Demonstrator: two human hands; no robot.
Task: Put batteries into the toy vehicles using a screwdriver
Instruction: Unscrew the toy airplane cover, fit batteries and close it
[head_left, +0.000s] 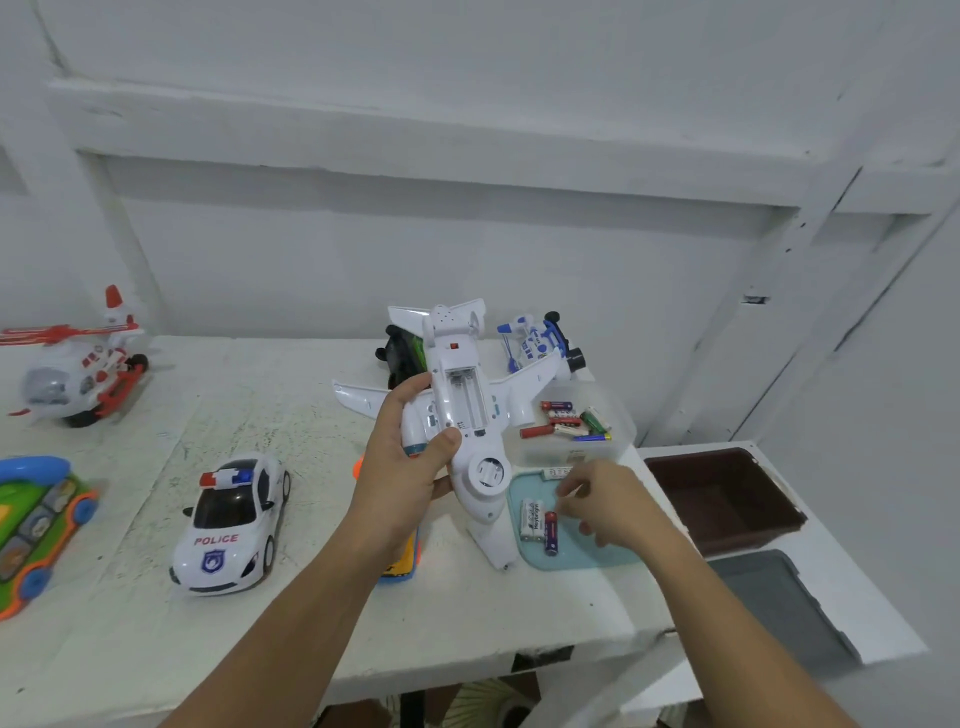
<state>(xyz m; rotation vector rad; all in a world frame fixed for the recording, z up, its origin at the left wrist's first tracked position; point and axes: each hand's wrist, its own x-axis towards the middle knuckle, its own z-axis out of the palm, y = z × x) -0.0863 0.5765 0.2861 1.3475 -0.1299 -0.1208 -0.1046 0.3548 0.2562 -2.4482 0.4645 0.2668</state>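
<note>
My left hand (405, 457) grips a white toy airplane (470, 467) and holds it belly-up above the table. Its battery compartment (464, 397) is uncovered and has no batteries in it. My right hand (608, 499) hovers over a teal tray (576, 553), fingers curled down beside a purple battery (550, 532) and two white batteries (531, 519). Blur hides whether the fingertips pinch anything. A small white piece (558, 473) lies at the tray's far edge. A clear box (618, 441) behind it holds several more batteries (566, 421).
A police car (228, 525), a red-and-white helicopter (83, 369) and a colourful toy (36, 525) stand on the left. A blue-white vehicle (535, 340) and a black toy (402, 353) sit behind the airplane. A brown bin (722, 499) and a grey lid (779, 603) lie to the right.
</note>
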